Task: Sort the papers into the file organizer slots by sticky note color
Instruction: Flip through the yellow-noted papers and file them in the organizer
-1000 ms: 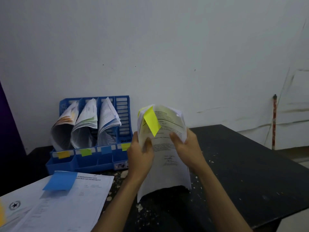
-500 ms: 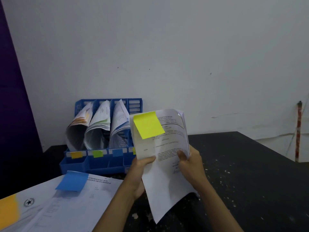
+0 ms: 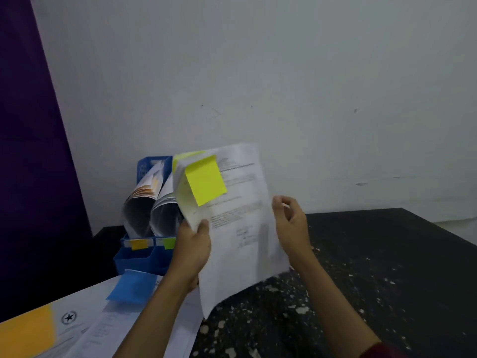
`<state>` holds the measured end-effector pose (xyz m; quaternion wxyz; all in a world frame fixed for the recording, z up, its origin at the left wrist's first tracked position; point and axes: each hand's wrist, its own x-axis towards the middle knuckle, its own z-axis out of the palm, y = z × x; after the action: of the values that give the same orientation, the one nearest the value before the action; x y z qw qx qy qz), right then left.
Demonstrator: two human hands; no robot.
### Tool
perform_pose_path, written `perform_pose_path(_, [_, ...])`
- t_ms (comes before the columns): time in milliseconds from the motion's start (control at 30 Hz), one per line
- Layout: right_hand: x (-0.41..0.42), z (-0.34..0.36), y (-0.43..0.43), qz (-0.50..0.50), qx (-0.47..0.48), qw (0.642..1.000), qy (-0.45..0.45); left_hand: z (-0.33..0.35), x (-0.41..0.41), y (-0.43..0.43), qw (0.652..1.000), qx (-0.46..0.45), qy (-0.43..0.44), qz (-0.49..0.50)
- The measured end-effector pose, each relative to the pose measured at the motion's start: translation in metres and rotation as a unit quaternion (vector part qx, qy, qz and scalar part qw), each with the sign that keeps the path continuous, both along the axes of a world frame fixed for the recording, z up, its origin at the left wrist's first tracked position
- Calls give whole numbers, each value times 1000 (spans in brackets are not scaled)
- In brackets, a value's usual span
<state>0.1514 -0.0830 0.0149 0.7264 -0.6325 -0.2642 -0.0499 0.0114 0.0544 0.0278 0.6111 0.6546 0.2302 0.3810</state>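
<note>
I hold a sheaf of white printed papers (image 3: 240, 228) upright in front of me, a yellow sticky note (image 3: 206, 183) at its top left. My left hand (image 3: 192, 250) grips its left edge, thumb on the front. Just off the sheaf's right edge is my right hand (image 3: 291, 223), fingers loosely curled and apart. Behind the sheaf stands the blue file organizer (image 3: 136, 258), half hidden by it. Its two visible slots hold curled papers (image 3: 144, 202), with an orange-yellow label (image 3: 139, 244) and a green label (image 3: 169, 243) on the front.
At the lower left, loose sheets (image 3: 87, 329) lie on the black speckled table (image 3: 361, 267), one with a blue sticky note (image 3: 131, 286), another with an orange note (image 3: 25, 329). A white wall is close behind the organizer; a dark purple panel (image 3: 25, 151) is on the left.
The sheaf has swung up and left, in front of the organizer. My right hand has come off the paper's lower right and now sits beside its edge. My view has turned left.
</note>
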Motion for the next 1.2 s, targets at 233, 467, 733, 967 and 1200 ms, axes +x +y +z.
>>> perform_pose_path(233, [10,-63,36,76,-123,989,-37,27,-1,23,994,27,-72,76])
perform_pose_path(467, [10,-103,52,105,-182,977,-37,48,20,36,992,67,-61,83])
perform_pose_path(733, [21,-115,59,75,-184,977,-72,62,35,40,975,77,-113,176])
perform_pose_path(967, [20,-115,57,88,-195,974,-68,68,66,33,968,74,-130,200])
perform_pose_path(1200, [18,-114,56,85,-211,972,-67,70,97,37,967,136,-82,200])
